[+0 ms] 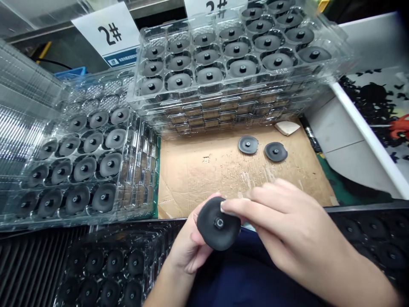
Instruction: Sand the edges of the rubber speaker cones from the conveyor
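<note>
A round black disc (211,234) with a small hollow stub at its centre is tilted toward me, low in the middle of the view. My left hand (188,247) grips it from behind and at its left edge, some fingers hidden by the disc. The index fingertip of my right hand (281,221) touches the disc's upper right face near the rim; its thumb and other fingers are partly hidden. Beyond my hands, two similar black discs, one on the left (248,145) and one on the right (276,152), lie stub up on a cardboard sheet (191,179).
Stacked clear plastic trays (223,100) full of discs stand at the back. Another clear tray stack (137,170) is at left. A dark tray (124,238) with discs sits lower left. A pale wedge (287,127) lies near a white bin wall (370,132) on the right.
</note>
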Tool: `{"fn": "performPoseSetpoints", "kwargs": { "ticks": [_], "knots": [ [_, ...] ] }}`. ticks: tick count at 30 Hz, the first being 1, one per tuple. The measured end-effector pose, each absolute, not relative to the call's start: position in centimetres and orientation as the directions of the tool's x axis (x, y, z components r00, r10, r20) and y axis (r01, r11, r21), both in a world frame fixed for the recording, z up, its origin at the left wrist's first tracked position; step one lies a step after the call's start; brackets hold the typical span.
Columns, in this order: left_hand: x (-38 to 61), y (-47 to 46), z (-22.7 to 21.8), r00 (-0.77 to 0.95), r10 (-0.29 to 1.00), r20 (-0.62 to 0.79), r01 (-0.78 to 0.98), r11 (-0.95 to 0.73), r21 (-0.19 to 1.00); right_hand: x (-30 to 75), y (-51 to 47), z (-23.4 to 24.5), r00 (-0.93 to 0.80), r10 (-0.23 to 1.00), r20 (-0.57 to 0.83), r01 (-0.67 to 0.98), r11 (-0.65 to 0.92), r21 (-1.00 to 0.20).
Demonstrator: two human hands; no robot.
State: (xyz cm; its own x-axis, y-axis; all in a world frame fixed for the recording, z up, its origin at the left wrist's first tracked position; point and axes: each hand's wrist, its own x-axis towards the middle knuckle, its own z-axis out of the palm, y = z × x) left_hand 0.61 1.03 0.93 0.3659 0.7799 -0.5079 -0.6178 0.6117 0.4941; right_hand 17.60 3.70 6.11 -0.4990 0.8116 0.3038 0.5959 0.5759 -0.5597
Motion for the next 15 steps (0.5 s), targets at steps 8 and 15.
{"fn": "performPoseSetpoints", "kwargs": {
  "ticks": [8, 15],
  "knots": [
    [0.1, 0.9, 0.9, 0.446, 0.777, -0.444, -0.710, 0.609, 0.353, 19.3, 4.9, 1.4, -0.085, 0.986, 0.146, 0.500, 0.169, -0.849],
    [-0.1, 1.2, 0.1, 0.464, 0.790, -0.400, -0.732, 0.597, 0.329, 20.2, 1.6, -1.5, -0.173, 0.971, -0.164, 0.519, -0.052, -0.853]
  ]
}}
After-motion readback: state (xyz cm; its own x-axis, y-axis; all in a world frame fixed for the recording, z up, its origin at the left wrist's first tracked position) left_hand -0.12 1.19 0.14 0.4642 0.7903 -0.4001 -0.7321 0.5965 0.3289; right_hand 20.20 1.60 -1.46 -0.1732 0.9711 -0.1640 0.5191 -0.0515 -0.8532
